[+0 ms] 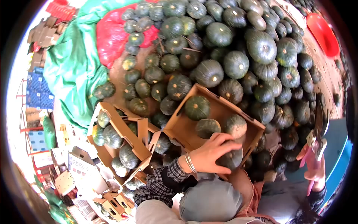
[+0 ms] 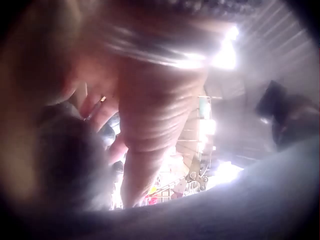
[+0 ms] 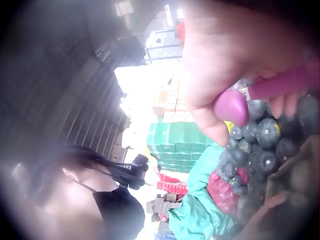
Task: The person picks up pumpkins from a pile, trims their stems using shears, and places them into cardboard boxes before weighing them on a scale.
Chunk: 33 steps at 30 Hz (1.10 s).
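My left hand [image 1: 210, 155], with bracelets at the wrist, reaches into a cardboard box [image 1: 179, 130]. Its thumb and spread fingers span a dark green pumpkin [image 1: 232, 159] at the near right corner. Beside that lie a paler pumpkin [image 1: 235, 126], one showing a tan patch [image 1: 207, 128] and a round green one [image 1: 197, 107]. In the left wrist view, a dark rounded shape [image 2: 75, 160] blurs close to the fingers [image 2: 102, 112]. Off to the right, my right hand [image 1: 315, 170] grips pruning shears [image 1: 317, 145] by their pink handles, metal blades pointing away from me.
A large heap of green pumpkins [image 1: 210, 72] rises behind the box. To the left stands another carton [image 1: 130, 138] holding several pumpkins, near a green sheet [image 1: 74, 71] and a red sack [image 1: 110, 37]. A red scoop-shaped tub [image 1: 323, 35] lies far right; a blue surface [image 1: 337, 149] is below it.
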Tool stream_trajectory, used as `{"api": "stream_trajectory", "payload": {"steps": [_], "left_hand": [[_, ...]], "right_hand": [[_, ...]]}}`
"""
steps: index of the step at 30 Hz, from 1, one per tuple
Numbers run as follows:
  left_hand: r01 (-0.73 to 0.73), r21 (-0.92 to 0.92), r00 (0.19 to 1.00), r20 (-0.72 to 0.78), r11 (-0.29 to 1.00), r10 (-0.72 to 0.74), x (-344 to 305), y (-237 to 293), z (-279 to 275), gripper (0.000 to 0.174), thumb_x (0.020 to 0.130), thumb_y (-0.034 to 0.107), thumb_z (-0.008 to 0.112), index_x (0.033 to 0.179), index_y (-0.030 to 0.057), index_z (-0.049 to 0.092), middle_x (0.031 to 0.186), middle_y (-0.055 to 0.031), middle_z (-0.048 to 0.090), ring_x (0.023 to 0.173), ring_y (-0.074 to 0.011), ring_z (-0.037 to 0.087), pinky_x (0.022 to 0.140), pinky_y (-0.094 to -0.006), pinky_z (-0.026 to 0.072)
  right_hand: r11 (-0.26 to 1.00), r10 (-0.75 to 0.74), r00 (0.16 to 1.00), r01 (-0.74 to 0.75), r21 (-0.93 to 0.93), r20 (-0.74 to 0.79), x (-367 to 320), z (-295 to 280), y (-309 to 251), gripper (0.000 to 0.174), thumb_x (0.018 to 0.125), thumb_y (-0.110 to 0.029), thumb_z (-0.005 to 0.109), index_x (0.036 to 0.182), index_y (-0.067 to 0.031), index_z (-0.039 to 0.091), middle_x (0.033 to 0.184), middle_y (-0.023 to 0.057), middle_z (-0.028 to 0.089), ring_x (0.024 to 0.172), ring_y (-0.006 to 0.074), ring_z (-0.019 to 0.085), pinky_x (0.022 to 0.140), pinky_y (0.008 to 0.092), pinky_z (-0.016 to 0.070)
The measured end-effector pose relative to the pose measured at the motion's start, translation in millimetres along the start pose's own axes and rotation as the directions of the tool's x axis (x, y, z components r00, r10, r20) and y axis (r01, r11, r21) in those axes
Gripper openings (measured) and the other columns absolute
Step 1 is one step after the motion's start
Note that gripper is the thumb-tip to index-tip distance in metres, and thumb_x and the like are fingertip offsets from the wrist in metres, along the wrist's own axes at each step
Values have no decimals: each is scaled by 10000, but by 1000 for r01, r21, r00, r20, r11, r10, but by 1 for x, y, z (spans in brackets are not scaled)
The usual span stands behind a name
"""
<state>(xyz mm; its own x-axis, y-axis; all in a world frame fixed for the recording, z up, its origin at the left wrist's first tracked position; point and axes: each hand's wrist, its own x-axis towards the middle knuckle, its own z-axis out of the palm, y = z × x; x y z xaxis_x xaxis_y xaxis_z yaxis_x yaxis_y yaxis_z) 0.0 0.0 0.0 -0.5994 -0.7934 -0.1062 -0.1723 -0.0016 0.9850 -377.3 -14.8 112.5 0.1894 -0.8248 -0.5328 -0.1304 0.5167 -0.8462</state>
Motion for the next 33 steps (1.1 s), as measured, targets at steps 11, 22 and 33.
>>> {"api": "stream_trajectory", "payload": {"steps": [11,22,33], "left_hand": [[351,167,861,-445,921,-248,-37,-61,-40,246,859,274,720,860,68,586,875,-87,580,825,-260,562,736,-372,444],[315,520,948,-140,794,-284,-26,-24,-12,494,711,196,805,1077,143,476,1382,-199,362,1270,-454,354,923,-575,453],[762,603,638,-633,237,-438,-97,-12,-368,467,814,235,671,1208,-3,593,1169,-251,622,1116,-391,584,946,-448,471]], "right_hand": [[999,11,1000,-12,52,15,6,-4,10,852,474,-151,782,1247,19,466,1114,91,544,969,225,576,874,338,448],[996,90,995,-90,-5,41,54,3,18,766,479,-136,738,1193,-6,495,950,68,600,889,198,601,845,294,460],[992,122,989,-123,-5,-88,81,20,12,691,549,-209,677,1177,10,488,917,61,572,856,177,558,760,280,457]]}}
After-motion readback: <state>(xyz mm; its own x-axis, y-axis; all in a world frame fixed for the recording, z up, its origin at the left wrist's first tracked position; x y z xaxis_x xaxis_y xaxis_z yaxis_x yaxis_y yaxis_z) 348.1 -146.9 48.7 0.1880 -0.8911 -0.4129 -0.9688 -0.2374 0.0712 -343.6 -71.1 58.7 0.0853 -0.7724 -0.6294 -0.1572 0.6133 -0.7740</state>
